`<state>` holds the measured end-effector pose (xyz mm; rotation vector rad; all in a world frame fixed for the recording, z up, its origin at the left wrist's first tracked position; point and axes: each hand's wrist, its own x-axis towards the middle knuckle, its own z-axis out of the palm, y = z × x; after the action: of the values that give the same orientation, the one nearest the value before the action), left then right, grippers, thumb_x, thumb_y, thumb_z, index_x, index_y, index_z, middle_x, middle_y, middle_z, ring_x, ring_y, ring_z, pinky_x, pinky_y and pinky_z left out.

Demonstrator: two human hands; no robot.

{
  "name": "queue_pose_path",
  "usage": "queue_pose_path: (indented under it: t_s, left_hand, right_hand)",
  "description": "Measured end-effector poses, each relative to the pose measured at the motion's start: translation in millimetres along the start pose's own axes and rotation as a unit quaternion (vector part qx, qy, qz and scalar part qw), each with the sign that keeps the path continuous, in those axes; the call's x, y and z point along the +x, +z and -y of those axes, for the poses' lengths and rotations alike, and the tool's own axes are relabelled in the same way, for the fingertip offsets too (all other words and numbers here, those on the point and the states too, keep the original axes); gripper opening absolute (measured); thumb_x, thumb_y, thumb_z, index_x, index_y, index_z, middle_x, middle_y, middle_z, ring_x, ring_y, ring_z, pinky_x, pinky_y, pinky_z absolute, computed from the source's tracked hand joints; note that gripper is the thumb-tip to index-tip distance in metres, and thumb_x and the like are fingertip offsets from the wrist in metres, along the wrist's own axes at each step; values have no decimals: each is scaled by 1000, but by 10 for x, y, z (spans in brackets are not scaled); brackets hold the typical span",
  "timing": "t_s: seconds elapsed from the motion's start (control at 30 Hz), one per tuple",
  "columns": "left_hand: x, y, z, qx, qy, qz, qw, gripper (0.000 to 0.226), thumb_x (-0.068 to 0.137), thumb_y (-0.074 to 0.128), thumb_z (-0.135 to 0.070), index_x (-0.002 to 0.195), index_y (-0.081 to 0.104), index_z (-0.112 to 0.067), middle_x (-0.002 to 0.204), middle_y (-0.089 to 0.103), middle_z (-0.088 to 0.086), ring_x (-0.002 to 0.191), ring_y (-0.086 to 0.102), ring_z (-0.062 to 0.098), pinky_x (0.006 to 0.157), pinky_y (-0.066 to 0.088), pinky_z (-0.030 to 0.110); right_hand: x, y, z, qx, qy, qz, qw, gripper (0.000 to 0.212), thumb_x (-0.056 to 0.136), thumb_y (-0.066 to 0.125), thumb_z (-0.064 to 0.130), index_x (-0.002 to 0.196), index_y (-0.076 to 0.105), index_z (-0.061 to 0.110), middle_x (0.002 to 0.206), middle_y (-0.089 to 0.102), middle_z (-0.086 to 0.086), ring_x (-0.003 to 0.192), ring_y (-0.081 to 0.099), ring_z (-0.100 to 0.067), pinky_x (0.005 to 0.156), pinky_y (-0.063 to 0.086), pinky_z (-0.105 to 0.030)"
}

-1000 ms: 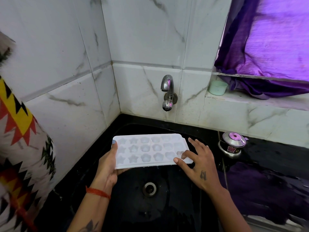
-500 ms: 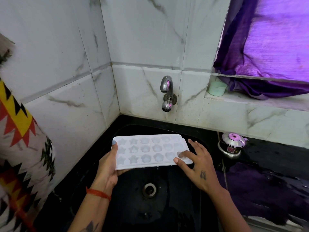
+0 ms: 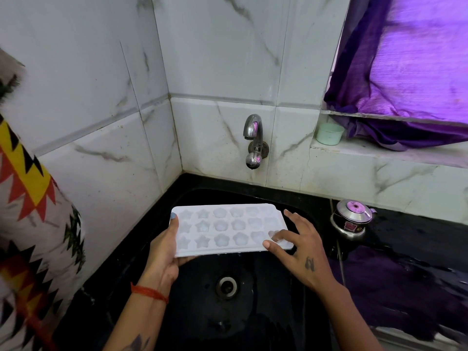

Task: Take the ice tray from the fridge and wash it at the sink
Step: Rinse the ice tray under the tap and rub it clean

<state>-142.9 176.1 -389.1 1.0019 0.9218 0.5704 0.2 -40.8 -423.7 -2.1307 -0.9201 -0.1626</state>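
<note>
Head view: ice tray (image 3: 228,228) level over sink (image 3: 298,206), long axis left-right, near of tap (image 3: 254,141).
Left hand (image 3: 164,254) grips left end; right hand (image 3: 298,249) open, fingertips on right end.

Left hand (image 3: 164,252) covers the ice tray's (image 3: 228,229) left underside; patterned cloth (image 3: 30,224) cut off

Left hand (image 3: 164,252) clamped on ice tray (image 3: 228,229) edge, thumb on top. Right hand (image 3: 298,252) spread, fingertips pressed on tray's right corner.
</note>
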Motion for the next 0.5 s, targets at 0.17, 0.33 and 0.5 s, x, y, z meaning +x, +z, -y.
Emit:
queue_pose_path:
  t_s: [0.17,0.33,0.5]
  left_hand:
    - [-2,-2,3,1,-3,0,1000,38,90,53,-49,91,65,-12,92,70,12,83,67,28,67,55,41]
    - [4,15,-1,1,-7,0,1000,38,90,54,-49,91,65,-13,93,70,12,85,67,28,69,55,42]
    - [15,35,1,0,-7,0,1000,38,89,54,-49,91,65,-12,92,70,12,84,67,28,68,55,42]
  right_hand:
    - [4,-11,-24,-45,-13,-10,999,49,73,45,76,79,68,32,145,44,-1,139,31,-21,111,25,-54]
    - [2,-17,-35,-64,-20,-11,998,58,75,39,79,87,69,31,144,45,-4,137,34,-24,111,26,-54]
    - [24,-54,19,-8,-8,-23,1000,43,74,49,70,86,66,33,144,45,0,137,34,-20,108,30,-54]
